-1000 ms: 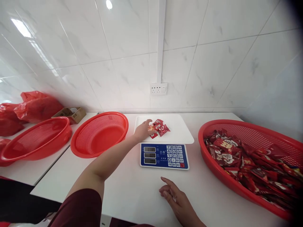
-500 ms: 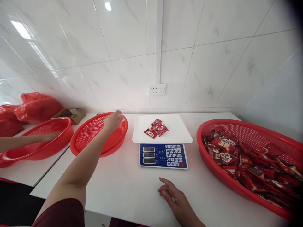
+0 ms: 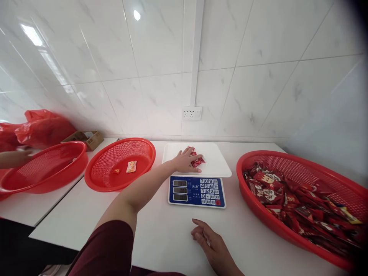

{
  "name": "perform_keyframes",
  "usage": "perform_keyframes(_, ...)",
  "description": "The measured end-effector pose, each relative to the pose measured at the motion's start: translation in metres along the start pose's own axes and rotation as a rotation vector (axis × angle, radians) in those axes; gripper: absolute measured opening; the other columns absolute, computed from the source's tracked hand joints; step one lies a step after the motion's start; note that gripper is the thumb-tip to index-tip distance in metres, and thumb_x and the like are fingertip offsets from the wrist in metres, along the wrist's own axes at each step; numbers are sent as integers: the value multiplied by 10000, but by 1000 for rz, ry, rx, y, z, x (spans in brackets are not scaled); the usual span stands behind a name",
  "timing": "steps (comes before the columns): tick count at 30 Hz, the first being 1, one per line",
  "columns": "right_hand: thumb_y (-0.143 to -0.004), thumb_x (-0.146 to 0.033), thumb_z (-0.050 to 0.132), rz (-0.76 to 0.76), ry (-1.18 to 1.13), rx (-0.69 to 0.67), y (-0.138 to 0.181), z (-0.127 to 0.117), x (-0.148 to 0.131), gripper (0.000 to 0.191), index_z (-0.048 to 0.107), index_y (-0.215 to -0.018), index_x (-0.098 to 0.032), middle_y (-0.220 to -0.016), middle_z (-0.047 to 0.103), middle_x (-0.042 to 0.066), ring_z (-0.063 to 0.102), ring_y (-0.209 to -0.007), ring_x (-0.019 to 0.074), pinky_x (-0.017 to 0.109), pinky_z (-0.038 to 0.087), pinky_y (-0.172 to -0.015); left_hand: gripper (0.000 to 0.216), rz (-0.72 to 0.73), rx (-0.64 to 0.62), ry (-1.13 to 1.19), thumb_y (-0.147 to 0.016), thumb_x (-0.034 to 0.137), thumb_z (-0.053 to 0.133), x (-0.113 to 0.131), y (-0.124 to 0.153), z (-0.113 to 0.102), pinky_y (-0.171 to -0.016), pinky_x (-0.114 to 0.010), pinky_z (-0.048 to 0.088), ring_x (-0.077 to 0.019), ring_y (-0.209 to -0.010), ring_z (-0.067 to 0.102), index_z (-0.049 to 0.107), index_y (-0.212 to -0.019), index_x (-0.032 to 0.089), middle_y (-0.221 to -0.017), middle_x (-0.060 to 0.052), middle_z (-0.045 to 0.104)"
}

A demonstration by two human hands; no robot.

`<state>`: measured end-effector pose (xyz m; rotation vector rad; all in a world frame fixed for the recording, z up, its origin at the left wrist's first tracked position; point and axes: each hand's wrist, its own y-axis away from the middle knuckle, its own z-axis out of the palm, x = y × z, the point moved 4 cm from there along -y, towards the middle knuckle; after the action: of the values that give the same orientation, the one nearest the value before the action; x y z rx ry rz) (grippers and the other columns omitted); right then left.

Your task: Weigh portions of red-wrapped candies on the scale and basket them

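Head view: left hand [image 3: 185, 161] over red packets [image 3: 198, 162] on the scale

The left hand lies palm down across a few red packets on the white tray [image 3: 217, 157] of the scale [image 3: 195, 186]. Its grip is spread wide; whether it has hold of any packet cannot be told. The right hand [image 3: 211, 243], loosely curled at the counter [image 3: 161, 226], shows nothing in its grip. Nearby, a sparse basket [image 3: 135, 146] holds a pale packet [image 3: 131, 166]. Good handling here probably means pinching packets by their edges, keeping the palm's weight off the tray, and reading the display [image 3: 180, 183] with fingers clear.
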<state>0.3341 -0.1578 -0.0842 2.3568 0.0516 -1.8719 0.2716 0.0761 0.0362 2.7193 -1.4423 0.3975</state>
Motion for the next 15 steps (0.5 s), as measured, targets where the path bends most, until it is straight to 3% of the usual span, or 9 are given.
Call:
perform_keyframes(3,-851,-518,425,-6,10,7,1,0,-2,442,563,-1158,-231,-883,653,50,610,-824,186,318,480,-770,534,4,112,-39,-767,528,522,-3,-13,4,-964,-475,353,-317,-1190,408,511,-1229,262,-1293,-135,417)
perform_keyframes(5,-848,-513,433,-7,21,8,1,0,-4,435,578,-1139,-223,-880,657,55,612,-825,191,321,478,-773,408,10,174,-51,-775,396,537,-5,-16,4,-925,-427,393,-294,-1115,457,574,-1143,223,-1191,-133,477)
perform_keyframes(10,-847,-494,435,10,21,-6,1,0,-4,422,583,-1125,-213,-897,657,66,607,-831,198,323,473,-764,243,4,280,-31,-741,242,544,-10,-16,-2,-815,-324,457,-215,-903,546,642,-954,180,-984,-99,532)
perform_keyframes(15,-840,-513,430,27,26,-17,1,0,-2,452,580,-1141,-211,-906,655,59,601,-841,189,304,470,-780,244,-82,485,27,-759,170,507,-23,-7,-30,-790,-265,466,-157,-843,556,611,-979,163,-952,-75,525)
